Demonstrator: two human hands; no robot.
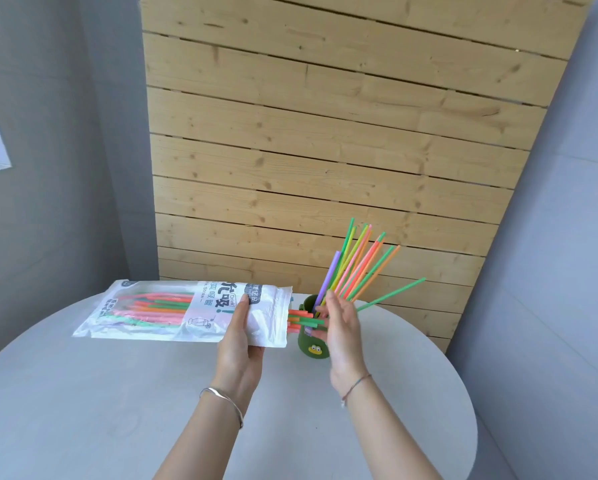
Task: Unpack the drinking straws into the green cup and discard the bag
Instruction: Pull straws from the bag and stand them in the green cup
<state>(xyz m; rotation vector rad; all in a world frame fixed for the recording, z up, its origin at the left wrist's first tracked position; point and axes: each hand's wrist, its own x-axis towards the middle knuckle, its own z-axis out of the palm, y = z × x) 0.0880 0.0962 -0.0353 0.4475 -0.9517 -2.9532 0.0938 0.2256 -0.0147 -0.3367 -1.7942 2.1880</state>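
Status: task approx. half done, judging by straw count in cup vs. bag.

Left hand (239, 336) grips the clear-and-white printed plastic straw bag (186, 311) near its open end, thumb on top, fingers underneath. Bag is held roughly level, just above the round grey table (83, 393), mouth pointing toward the cup. A good no. of coloured straws remain inside the bag (159, 306); several orange and green ends (302, 320) stick out of the mouth, reaching over to the cup rim.

Small dark green cup with a cartoon-eye sticker (311, 344) stands on the table just beside the bag mouth, partly hidden by the right hand. A fan of long plastic straws (green, orange, pink, yellow, purple) (356, 268) stands in the cup already, leaning away to the right; one green straw lies much lower than the rest.

Right hand (341, 327) is at the cup, palm turned left, fingers extended and loosely spread, against the lower part of the standing bunch. Not clamped on anything I can confirm; fingertip contact w/ the protruding ends can't be verified, view blocked.

Outstanding: remaining straws to be transferred; bag not yet emptied or discarded. No bin visible.

Risk, in my judgement: cup is small, load leans, so tip-over poss.
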